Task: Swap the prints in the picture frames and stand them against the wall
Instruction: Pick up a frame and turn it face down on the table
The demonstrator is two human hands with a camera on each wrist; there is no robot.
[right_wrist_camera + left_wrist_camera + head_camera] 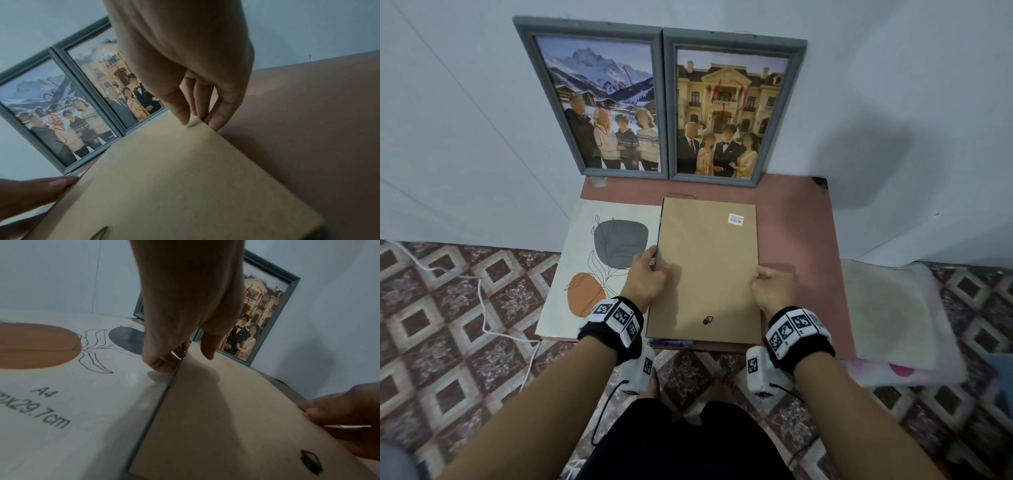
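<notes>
Two grey frames lean on the wall at the back of the pink table (808, 240): the left frame (599, 102) holds a mountain family photo, the right frame (729, 113) a mansion family photo. A brown backing board (705, 270) lies flat in the table's middle, with a grey frame edge (156, 404) showing under its left side. My left hand (650, 274) grips the board's left edge, thumb on top. My right hand (770, 284) pinches its right edge, with the fingertips (216, 125) at the side. An abstract print (599, 263) with grey and orange shapes lies just left of the board.
The table's near edge runs just under my wrists. A white cable (482, 308) trails over the patterned floor on the left. A pale cushion (893, 308) lies right of the table. The wall stands close behind the frames.
</notes>
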